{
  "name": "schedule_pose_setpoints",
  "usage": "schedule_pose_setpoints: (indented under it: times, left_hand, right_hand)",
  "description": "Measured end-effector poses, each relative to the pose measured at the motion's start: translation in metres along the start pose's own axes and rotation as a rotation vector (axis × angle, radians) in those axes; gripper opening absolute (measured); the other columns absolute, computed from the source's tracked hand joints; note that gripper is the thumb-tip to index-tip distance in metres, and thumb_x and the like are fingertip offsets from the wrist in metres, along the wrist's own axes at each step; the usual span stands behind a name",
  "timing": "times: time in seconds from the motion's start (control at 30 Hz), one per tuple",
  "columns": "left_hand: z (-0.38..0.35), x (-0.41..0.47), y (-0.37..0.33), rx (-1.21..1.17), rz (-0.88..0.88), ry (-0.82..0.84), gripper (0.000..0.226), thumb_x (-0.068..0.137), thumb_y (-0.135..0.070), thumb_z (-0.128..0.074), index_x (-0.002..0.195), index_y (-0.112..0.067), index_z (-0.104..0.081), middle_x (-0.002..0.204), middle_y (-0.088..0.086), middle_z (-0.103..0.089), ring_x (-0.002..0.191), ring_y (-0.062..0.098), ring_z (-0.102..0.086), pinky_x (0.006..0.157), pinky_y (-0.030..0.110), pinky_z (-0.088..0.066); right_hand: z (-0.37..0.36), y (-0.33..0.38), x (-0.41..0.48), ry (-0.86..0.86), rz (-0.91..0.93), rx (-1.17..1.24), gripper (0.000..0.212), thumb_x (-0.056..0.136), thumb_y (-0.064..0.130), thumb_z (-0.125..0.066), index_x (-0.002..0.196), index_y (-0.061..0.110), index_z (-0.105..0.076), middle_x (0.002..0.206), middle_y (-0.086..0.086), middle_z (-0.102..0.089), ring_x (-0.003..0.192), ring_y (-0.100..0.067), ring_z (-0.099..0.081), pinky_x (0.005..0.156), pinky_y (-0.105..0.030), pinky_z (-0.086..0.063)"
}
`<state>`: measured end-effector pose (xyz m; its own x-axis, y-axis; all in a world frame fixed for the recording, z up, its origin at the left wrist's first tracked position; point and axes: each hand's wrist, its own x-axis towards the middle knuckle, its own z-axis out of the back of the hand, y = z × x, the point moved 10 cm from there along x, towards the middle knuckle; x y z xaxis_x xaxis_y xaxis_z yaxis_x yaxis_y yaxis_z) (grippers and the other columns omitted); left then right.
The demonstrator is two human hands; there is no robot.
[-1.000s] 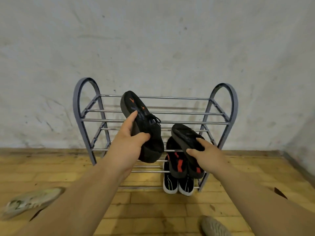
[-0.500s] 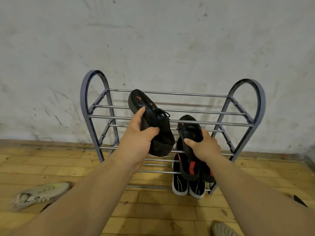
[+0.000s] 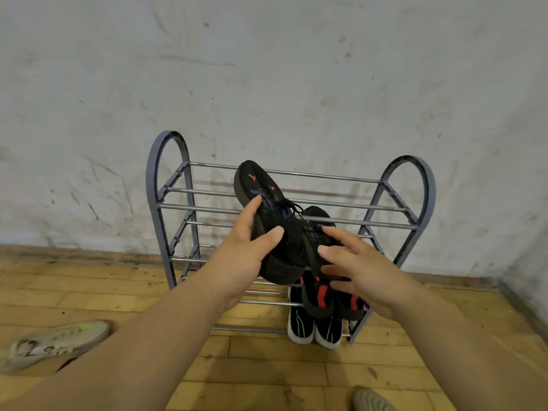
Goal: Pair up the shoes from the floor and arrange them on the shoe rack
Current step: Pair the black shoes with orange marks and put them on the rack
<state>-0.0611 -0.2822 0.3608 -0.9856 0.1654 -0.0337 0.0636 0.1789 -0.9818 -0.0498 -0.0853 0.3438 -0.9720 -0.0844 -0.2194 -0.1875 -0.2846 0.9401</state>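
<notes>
Left hand [image 3: 243, 259] grips one black shoe [image 3: 275, 221] over the shoe rack [image 3: 152, 188]; right hand [image 3: 367, 277], fingers spread, touches its mate [image 3: 317, 221]; we see two pairs [image 3: 321, 295] shelved at right; a pale shoe [image 3: 50, 345] and a tan shoe [image 3: 370, 398] lie on the floor [image 3: 267, 375].

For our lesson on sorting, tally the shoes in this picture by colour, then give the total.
Black sneakers with orange marks: 2
Black shoes with red stripes: 2
Black shoes with white soles: 2
Pale shoes on the floor: 2
Total: 8
</notes>
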Motion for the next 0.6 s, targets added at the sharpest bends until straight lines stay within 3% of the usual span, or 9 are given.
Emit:
schedule_pose_setpoints:
  times: [0.1,0.2,0.27,0.37,0.43,0.5,0.6]
  left_hand:
    - [-0.02,-0.01,0.002,0.004,-0.014,0.096,0.065,0.103,-0.029,-0.059,0.154,-0.056,-0.029,0.149,-0.015,-0.053,0.132,0.012,-0.057,0.114,0.045,-0.046]
    - [-0.043,-0.02,0.004,0.031,-0.025,0.177,0.059,0.105,-0.041,-0.054,0.152,-0.062,-0.025,0.149,-0.017,-0.05,0.13,0.004,-0.056,0.113,0.039,-0.046]
    - [-0.056,-0.026,0.001,0.042,-0.029,0.204,0.055,0.107,-0.044,-0.047,0.151,-0.063,-0.022,0.145,-0.022,-0.048,0.125,-0.004,-0.056,0.107,0.03,-0.05]
    - [-0.064,-0.031,-0.004,0.034,-0.053,0.195,0.055,0.109,-0.029,-0.046,0.154,-0.053,-0.026,0.139,-0.02,-0.054,0.116,-0.004,-0.061,0.089,0.018,-0.056]
    - [-0.062,-0.032,-0.003,0.015,-0.059,0.171,0.058,0.106,-0.016,-0.054,0.153,-0.043,-0.036,0.136,-0.005,-0.065,0.115,0.011,-0.069,0.089,0.025,-0.059]
    - [-0.06,-0.034,0.002,-0.027,-0.028,0.153,0.06,0.101,-0.01,-0.063,0.151,-0.036,-0.042,0.131,0.007,-0.07,0.114,0.022,-0.072,0.093,0.041,-0.06]
    - [-0.059,-0.036,0.01,-0.066,0.013,0.096,0.059,0.096,-0.008,-0.07,0.147,-0.028,-0.048,0.125,0.008,-0.073,0.11,0.025,-0.074,0.094,0.051,-0.059]
  right_hand:
    - [-0.021,0.019,-0.027,0.139,0.051,0.263,0.048,0.101,0.029,-0.063,0.143,0.048,-0.05,0.128,0.007,-0.074,0.118,-0.022,-0.071,0.103,-0.047,-0.054]
    - [-0.02,0.028,-0.041,0.114,0.105,0.345,0.051,0.101,0.013,-0.062,0.145,0.038,-0.053,0.122,-0.006,-0.076,0.113,-0.023,-0.073,0.091,-0.041,-0.061]
    - [-0.008,0.03,-0.046,0.043,0.12,0.342,0.052,0.099,0.008,-0.064,0.144,0.034,-0.056,0.12,-0.012,-0.076,0.111,-0.026,-0.074,0.091,-0.041,-0.061]
    - [0.007,0.034,-0.057,0.024,0.135,0.308,0.049,0.099,0.006,-0.065,0.14,0.031,-0.061,0.122,-0.014,-0.074,0.112,-0.028,-0.073,0.097,-0.045,-0.059]
    - [0.014,0.032,-0.063,0.024,0.136,0.236,0.049,0.099,0.007,-0.066,0.14,0.032,-0.062,0.122,-0.011,-0.075,0.112,-0.026,-0.073,0.095,-0.043,-0.059]
    - [0.017,0.031,-0.068,0.015,0.141,0.154,0.048,0.1,0.009,-0.065,0.141,0.034,-0.061,0.12,-0.006,-0.076,0.11,-0.022,-0.074,0.088,-0.035,-0.06]
    - [0.015,0.035,-0.078,0.047,0.182,0.007,0.049,0.097,0.026,-0.072,0.141,0.043,-0.058,0.129,0.007,-0.072,0.114,-0.014,-0.072,0.095,-0.036,-0.059]
